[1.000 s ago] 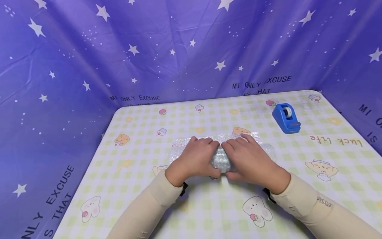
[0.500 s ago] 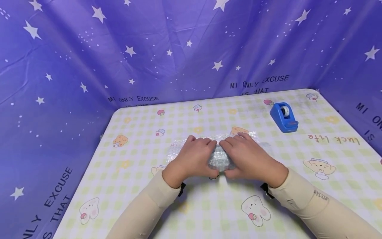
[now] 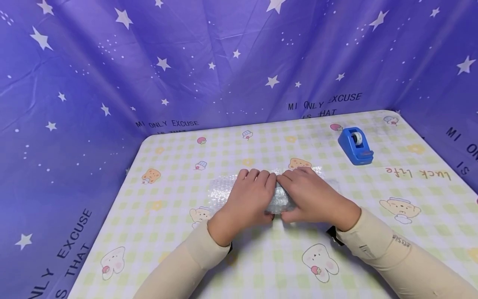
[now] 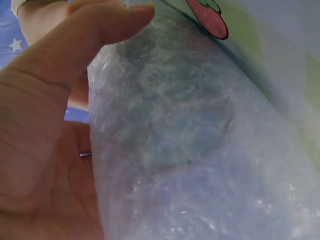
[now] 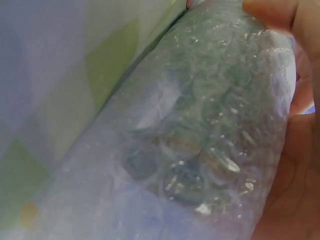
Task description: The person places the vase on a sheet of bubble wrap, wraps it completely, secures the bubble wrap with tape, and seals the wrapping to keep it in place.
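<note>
A roll of clear bubble wrap (image 3: 281, 200) lies crosswise on the table, its ends loose to both sides. My left hand (image 3: 249, 199) grips it left of the middle, fingers over the far side and thumb on the near side. Close beside it, my right hand (image 3: 313, 198) holds the roll in much the same way. Through the bubble wrap (image 4: 185, 135) in the left wrist view, the rounded end of a greenish-blue thing shows; its kind is unclear. The right wrist view also shows a blurred greenish shape inside the bubble wrap (image 5: 210, 115), below my thumb.
A blue tape dispenser (image 3: 355, 146) with a roll of tape stands at the back right, apart from the hands. The table (image 3: 179, 158) wears a green-checked cover with cartoon prints. A purple star-printed curtain (image 3: 220, 95) hangs behind it and on both sides.
My left hand has turned a little, its fingers now reaching further over the far side of the roll. My right hand stays nearly where it was. The bubble wrap stays in place.
</note>
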